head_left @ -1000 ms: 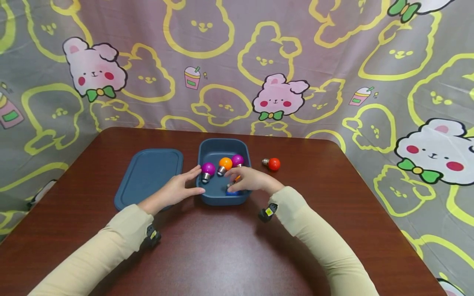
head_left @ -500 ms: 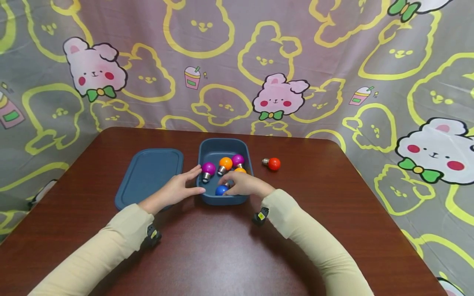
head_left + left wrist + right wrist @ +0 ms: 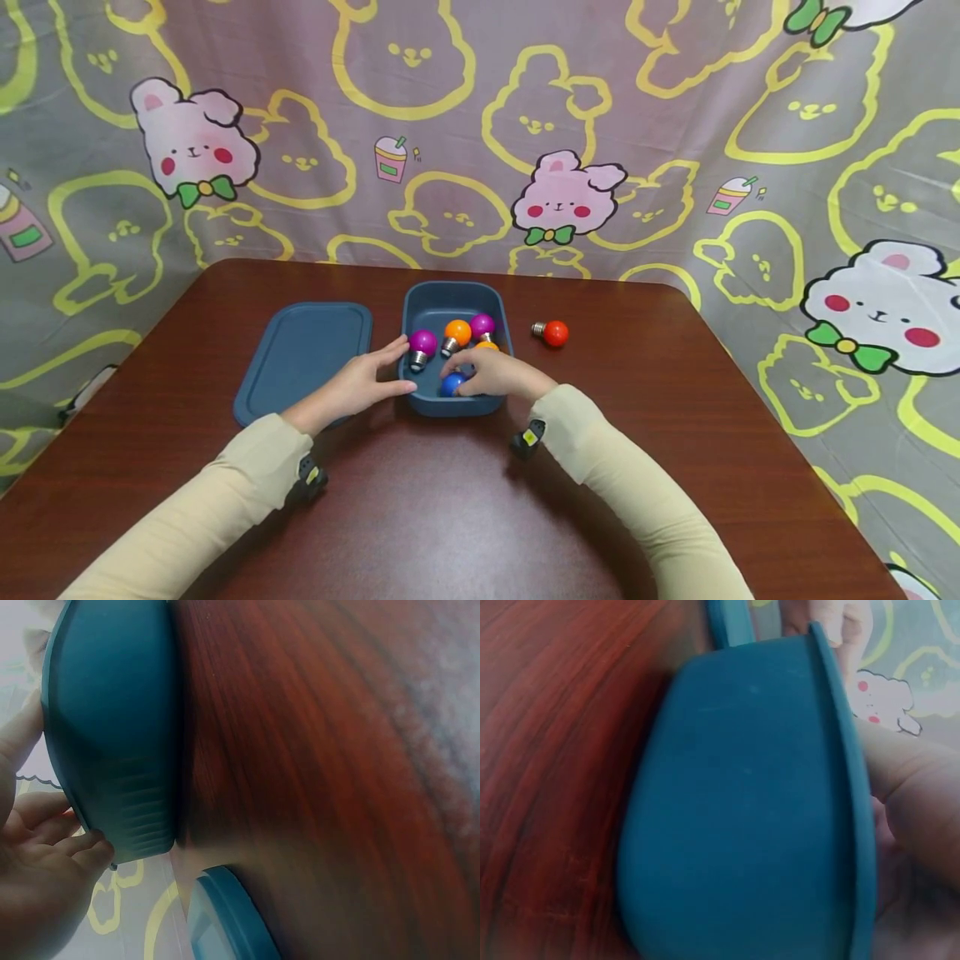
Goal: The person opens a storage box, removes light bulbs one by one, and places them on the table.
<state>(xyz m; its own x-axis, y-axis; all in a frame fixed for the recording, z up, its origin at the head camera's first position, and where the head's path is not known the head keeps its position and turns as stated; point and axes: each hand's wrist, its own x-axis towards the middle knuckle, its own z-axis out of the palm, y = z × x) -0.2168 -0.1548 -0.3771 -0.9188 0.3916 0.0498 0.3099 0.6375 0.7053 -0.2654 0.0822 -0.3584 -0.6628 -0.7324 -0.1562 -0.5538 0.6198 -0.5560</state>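
Observation:
In the head view a blue-grey box (image 3: 419,406) holds several colored light bulbs. My right hand (image 3: 491,372) reaches over its near right side and pinches a blue light bulb (image 3: 453,384) low inside; the bulb's screw base is mostly hidden by the fingers. My left hand (image 3: 372,379) rests against the left rim, thumb and fingers spread, touching the edge in the left wrist view. Beside it inside lies a purple bulb (image 3: 423,342). An orange bulb (image 3: 457,332), a second purple bulb (image 3: 482,324) and a partly covered yellow-orange bulb (image 3: 487,347) lie farther right.
A flat blue-grey lid (image 3: 311,354) lies on the brown table (image 3: 450,517) left of the box. On the right a red bulb (image 3: 556,333) rests on the tabletop, its base toward the box. A patterned curtain (image 3: 450,125) hangs behind.
My right hand has moved left and down into the box, and the blue bulb has shifted left with it. The yellow-orange bulb shows more. My left hand stays on the rim.

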